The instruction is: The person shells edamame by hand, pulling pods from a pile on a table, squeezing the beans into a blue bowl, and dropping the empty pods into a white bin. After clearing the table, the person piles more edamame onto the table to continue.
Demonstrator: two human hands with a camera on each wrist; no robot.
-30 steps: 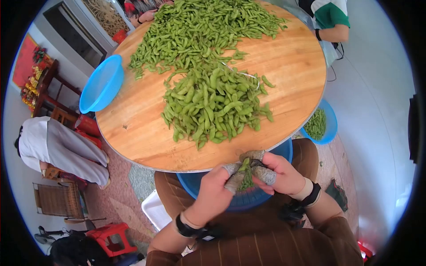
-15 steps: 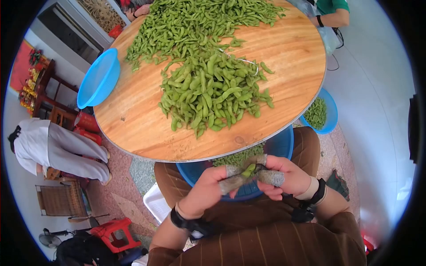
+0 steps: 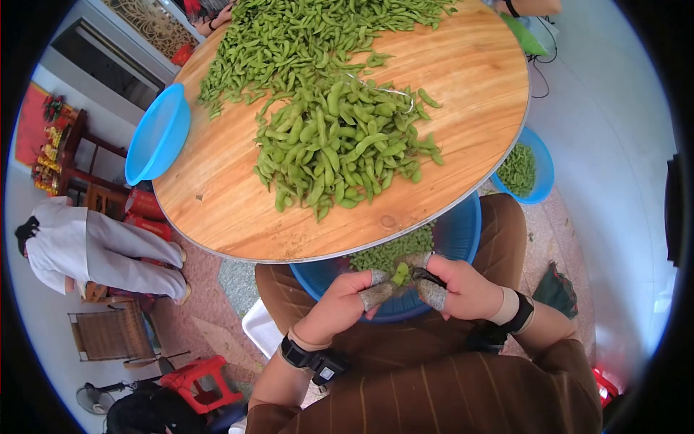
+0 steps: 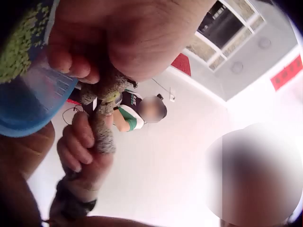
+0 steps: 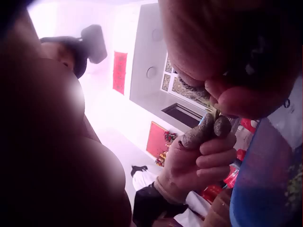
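Note:
A green soybean pod (image 3: 400,273) is held between the fingertips of both hands, in front of the table edge. My left hand (image 3: 338,302) pinches it from the left, with grey knitted covers on thumb and forefinger. From the right, my right hand (image 3: 468,291) pinches it with similarly covered fingers. Below them, on the lap, sits a blue basin (image 3: 471,230) with shelled green beans (image 3: 390,252) in it. A heap of unshelled pods (image 3: 332,148) lies on the round wooden table (image 3: 217,210); the wrist views partly hide the pod behind fingers.
A larger pod pile (image 3: 296,50) covers the table's far side. An empty-looking blue bowl (image 3: 157,137) leans at the left edge. Another blue tub (image 3: 546,170) with pods or beans stands right. A red stool (image 3: 199,383) and a bent-over person (image 3: 108,246) are left.
The hands stay together and shift slightly, the pod between them turning more upright since half a second ago. The head view has moved a little, showing more beans in the basin than a second ago.

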